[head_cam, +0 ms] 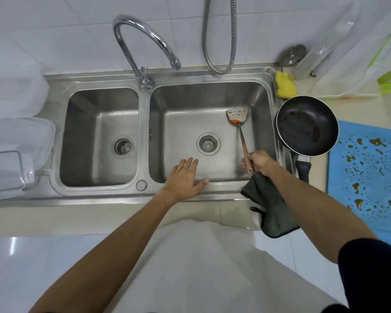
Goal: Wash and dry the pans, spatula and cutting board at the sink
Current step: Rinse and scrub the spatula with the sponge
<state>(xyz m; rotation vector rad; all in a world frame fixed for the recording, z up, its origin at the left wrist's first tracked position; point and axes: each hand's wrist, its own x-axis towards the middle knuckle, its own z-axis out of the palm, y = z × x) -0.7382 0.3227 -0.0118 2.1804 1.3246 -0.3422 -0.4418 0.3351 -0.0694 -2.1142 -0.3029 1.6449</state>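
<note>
My right hand grips the wooden handle of a metal spatula, whose blade is smeared with orange sauce and hangs over the right basin of the steel sink. A dark green cloth hangs under that same hand over the sink's front edge. My left hand is open, fingers spread, at the front rim of the right basin. A black frying pan with brown residue rests on the sink's right ledge. A blue cutting board, spattered with brown sauce, lies on the counter at the right.
A curved chrome faucet stands between the two basins, spout over the right one. A yellow sponge lies at the back right corner, by a metal lid. A flexible hose hangs on the wall. White plastic containers sit at the left.
</note>
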